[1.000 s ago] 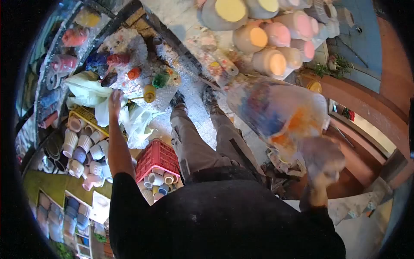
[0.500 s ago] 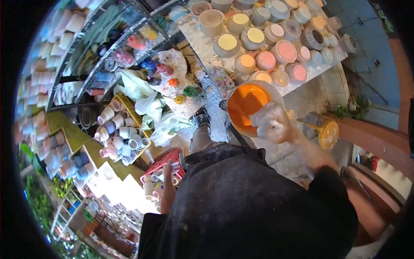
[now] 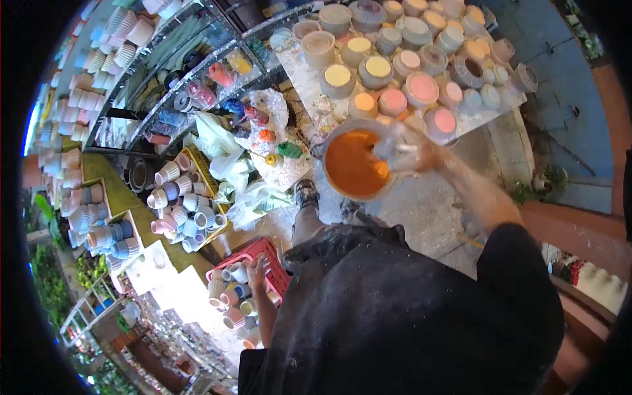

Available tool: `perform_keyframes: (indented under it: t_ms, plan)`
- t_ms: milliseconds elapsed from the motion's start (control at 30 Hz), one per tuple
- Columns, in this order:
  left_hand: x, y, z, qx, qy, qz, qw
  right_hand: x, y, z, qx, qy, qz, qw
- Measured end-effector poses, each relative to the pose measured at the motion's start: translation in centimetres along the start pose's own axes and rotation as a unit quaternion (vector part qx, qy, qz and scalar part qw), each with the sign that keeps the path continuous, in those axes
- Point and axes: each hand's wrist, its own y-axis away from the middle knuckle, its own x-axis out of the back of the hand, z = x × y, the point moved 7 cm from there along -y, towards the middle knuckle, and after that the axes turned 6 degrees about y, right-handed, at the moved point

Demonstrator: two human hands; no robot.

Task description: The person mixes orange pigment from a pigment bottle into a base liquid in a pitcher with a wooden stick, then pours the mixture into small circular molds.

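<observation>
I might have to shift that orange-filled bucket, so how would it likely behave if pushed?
The bucket looks stiff, judging by its round shape. The orange liquid would probably slosh, being uncovered. Together they may be heavy, though the depth is hidden.

A pale, splattered table (image 3: 484, 122) with rows of round pots (image 3: 421, 89), some pink- or yellow-topped.
</observation>
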Motion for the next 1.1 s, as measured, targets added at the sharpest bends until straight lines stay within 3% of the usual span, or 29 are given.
perform_keyframes:
  t_ms: [33,67,133,200,300,367,433,467,600,667,700,733,767,800,833,867,933,1000,1100]
  plan:
    - [-0.6,1.2,0.3,0.002,0.010,0.023,1.000,1.2,0.2,-2.0,0.088,0.105,0.062,0.989]
    - [-1.0,1.8,-0.3,0.008,0.013,0.022,1.000,0.5,1.5,-1.3,-0.039,-0.008,0.065,0.997]
    - [-2.0,3.4,-2.1,0.035,0.024,0.004,0.999,-0.4,2.4,-2.2,-0.114,-0.003,0.110,0.987]
    - [-2.5,4.5,-4.1,0.067,0.044,0.015,0.997,-0.9,1.7,-5.7,-0.002,0.225,0.209,0.952]
    - [-3.8,5.5,-6.5,0.089,0.082,-0.071,0.990,-2.3,1.2,-6.0,-0.065,0.303,0.285,0.907]
    - [-3.9,5.3,-8.7,0.074,0.055,-0.109,0.990,-1.6,0.5,-4.2,-0.105,0.012,0.365,0.925]
    - [-4.2,4.0,-10.2,-0.014,-0.096,-0.170,0.981,-0.5,-0.8,-3.5,-0.099,-0.149,0.360,0.916]
    - [-4.4,3.5,-10.9,-0.092,-0.229,-0.202,0.948,0.9,-2.0,-4.3,-0.076,-0.165,0.326,0.928]
    - [-2.4,2.6,-12.6,-0.152,-0.107,-0.170,0.968,-0.5,-4.5,-2.7,-0.072,-0.074,0.176,0.979]
    - [-3.9,5.8,-8.7,0.030,0.111,-0.027,0.993,-2.6,-4.3,-0.2,-0.067,-0.050,0.155,0.984]
    - [-4.2,5.7,-8.2,0.034,0.098,-0.015,0.994,-3.5,-4.3,0.3,-0.065,-0.041,0.142,0.987]
    - [-4.1,5.6,-8.3,0.039,0.086,-0.003,0.996,-4.2,-4.3,0.6,-0.141,-0.084,0.095,0.982]
    - [-3.8,5.7,-8.6,0.044,0.074,0.008,0.996,-4.8,-4.2,0.3,-0.132,-0.122,0.088,0.980]
    - [-3.7,4.1,-11.2,0.094,0.242,-0.104,0.960,-5.7,-4.0,0.1,-0.124,-0.159,0.079,0.976]
    - [-3.9,3.9,-12.0,0.082,0.228,-0.081,0.967,-6.3,-3.7,-0.3,-0.117,-0.196,0.071,0.971]
    - [-4.0,3.8,-12.6,0.070,0.214,-0.058,0.973,-5.7,-3.5,-1.9,-0.043,-0.104,0.115,0.987]
    - [-4.6,4.3,-13.2,0.060,0.179,-0.024,0.982,-5.1,-2.4,-5.7,0.111,0.079,0.199,0.971]
    - [-5.4,6.4,-12.9,0.051,0.137,-0.031,0.989,-5.8,-0.4,-4.1,0.019,-0.078,0.119,0.990]
    - [-6.5,7.8,-11.9,-0.028,0.001,-0.035,0.999,-3.4,-0.2,-4.2,0.021,-0.091,0.102,0.990]
